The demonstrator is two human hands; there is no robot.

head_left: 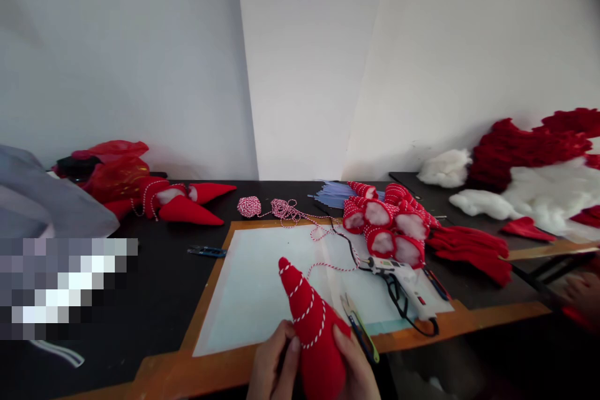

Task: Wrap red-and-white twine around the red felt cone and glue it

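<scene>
A red cone-shaped cloth hat (322, 359) stands tilted in front of me, its tip pointing up and left. Red-and-white twisted cord (313, 327) winds round it in a spiral. My right hand (357, 364) is closed round the hat's right side. At its left side, my left hand (277, 359) pinches thumb and finger together where the lowest visible turn of cord meets them; the pinched bit is mostly hidden. A loose length of cord runs from behind the hat to a tangle (285, 209) and a ball (249, 206). The hat's lower end is out of view.
A white glue gun (405, 284) and thread snips (360, 328) lie right on the white sheet (253, 287). Beyond are stuffed striped cones (382, 225), red cloth (469, 250) and white stuffing (548, 190). More hats (192, 209) and blue snips (207, 251) lie left. Someone's hand (584, 294) shows far right.
</scene>
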